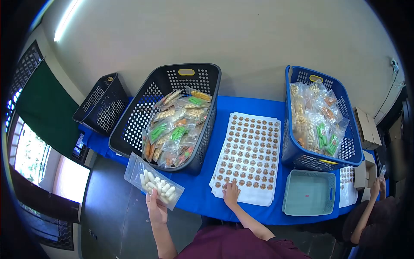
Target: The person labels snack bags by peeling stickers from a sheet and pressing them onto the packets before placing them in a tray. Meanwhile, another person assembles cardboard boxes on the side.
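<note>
In my left hand (157, 209) is a clear zip bag (160, 184) with white, oblong pieces inside. The fingers pinch its lower edge, and the bag is tilted in front of the black basket. On the blue-covered table lies a stack of white sticker sheets (248, 158), printed with rows of round brown stickers. My right hand (231, 194) is at the lower left part of the top sheet, its bent fingers drawn together at a sticker in the bottom rows. The fingertips partly hide that sticker.
A black basket (212, 112) holds several filled bags; a blue basket (354, 129) at right holds more. Before it stands a grey-green tray (308, 212). Another black basket (115, 103) stands far left. At right are cardboard boxes (367, 127) and another person's hand (378, 186).
</note>
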A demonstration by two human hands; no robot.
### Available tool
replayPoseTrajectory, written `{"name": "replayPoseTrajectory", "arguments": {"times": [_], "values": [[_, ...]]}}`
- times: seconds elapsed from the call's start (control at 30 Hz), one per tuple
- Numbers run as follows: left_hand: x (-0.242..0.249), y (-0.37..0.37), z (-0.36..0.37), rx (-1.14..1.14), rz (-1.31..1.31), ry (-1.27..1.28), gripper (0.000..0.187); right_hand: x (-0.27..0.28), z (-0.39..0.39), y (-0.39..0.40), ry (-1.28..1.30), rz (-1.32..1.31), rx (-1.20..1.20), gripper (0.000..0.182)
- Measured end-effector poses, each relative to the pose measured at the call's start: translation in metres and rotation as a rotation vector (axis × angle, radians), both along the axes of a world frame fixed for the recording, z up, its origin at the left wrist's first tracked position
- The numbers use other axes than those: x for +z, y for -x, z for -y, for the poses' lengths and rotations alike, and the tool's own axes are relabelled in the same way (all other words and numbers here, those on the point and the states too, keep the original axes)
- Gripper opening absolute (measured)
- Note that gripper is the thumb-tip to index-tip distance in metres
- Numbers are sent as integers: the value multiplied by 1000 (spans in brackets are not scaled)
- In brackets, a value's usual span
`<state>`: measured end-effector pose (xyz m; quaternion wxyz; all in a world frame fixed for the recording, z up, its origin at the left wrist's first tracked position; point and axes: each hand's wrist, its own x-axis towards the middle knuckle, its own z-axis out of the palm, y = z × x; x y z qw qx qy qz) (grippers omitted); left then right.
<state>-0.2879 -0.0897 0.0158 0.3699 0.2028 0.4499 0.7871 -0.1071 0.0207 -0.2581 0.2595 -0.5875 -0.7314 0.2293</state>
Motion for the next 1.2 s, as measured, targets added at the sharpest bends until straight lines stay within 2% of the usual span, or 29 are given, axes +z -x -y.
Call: {"name": "replayPoseTrajectory", "arguments": {"times": [0.2, 0.3, 0.33, 0.37, 0.43, 0.57, 0.6, 0.8, 0.9, 1.0, 1.1, 1.13, 1.2], "values": [[2, -5, -1, 27, -23, 1, 34, -16, -1, -6, 42, -98, 29, 17], [3, -7, -2, -23, -35, 8, 34, -29, -9, -19, 416, -703, 16, 14], [4, -9, -3, -48, -34, 7, 34, -16, -17, -31, 731, -1053, 61, 13], [4, -13, -5, -64, -39, 10, 34, -3, -23, -42, 797, -1107, -3, 13], [5, -21, -14, -101, -52, 5, 34, 57, -31, -65, 913, -1221, -130, 14], [-9, -35, -30, -274, -38, 40, 36, 127, -38, -123, 682, -1536, -4, 11], [-11, -41, -36, -315, -39, 40, 36, 142, -37, -135, 624, -1584, -40, 11], [-11, -83, -64, -513, -164, 57, 41, 202, -20, -172, 390, -1733, -106, 10], [-7, -97, -77, -628, -217, 73, 44, 241, -11, -176, 355, -1715, -10, 9], [-10, -110, -93, -675, -210, 57, 40, 273, -8, -179, 110, -1623, 137, 8], [-8, -123, -110, -707, -182, 10, 40, 299, -5, -179, -59, -1570, 151, 11], [-3, -128, -114, -723, -177, 7, 39, 306, -4, -175, -99, -1556, 108, 18], [-7, -135, -124, -727, -212, -19, 39, 311, -7, -169, -86, -1531, 61, 22]]}}
